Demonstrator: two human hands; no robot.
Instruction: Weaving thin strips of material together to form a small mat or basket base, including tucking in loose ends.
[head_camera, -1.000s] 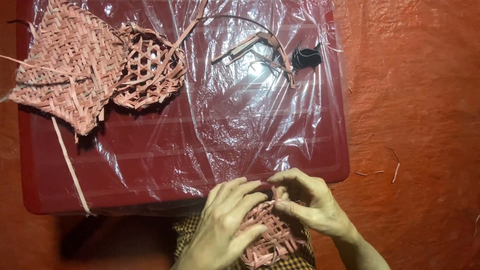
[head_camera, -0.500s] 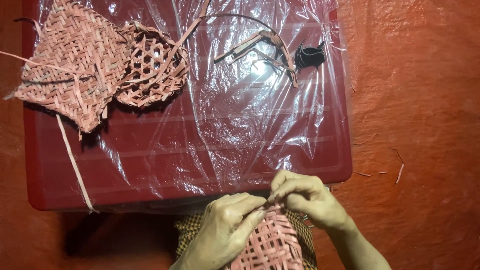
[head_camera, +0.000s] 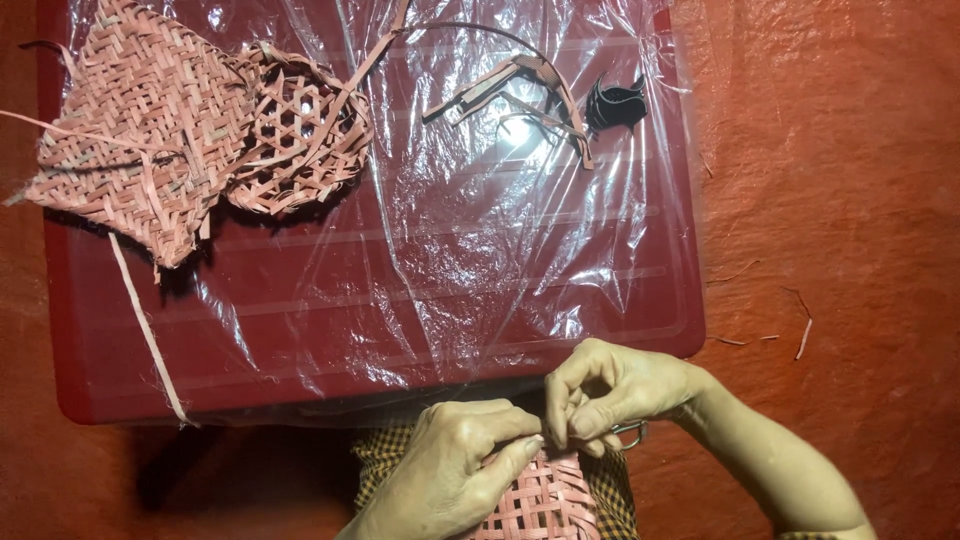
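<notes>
Head view: hands (head_camera: 530, 440) higher on woven piece (head_camera: 545, 500).

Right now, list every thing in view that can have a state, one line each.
left hand: fingers curled, pressing on the small woven piece.
right hand: fingers pinched at the piece's top edge.
small woven piece: partly hidden by both hands.
large woven mat: lying flat, loose strips trailing.
open-weave piece: unfinished, overlapping the mat's edge.
plastic sheet: wrinkled, spread over the red lid.
</notes>
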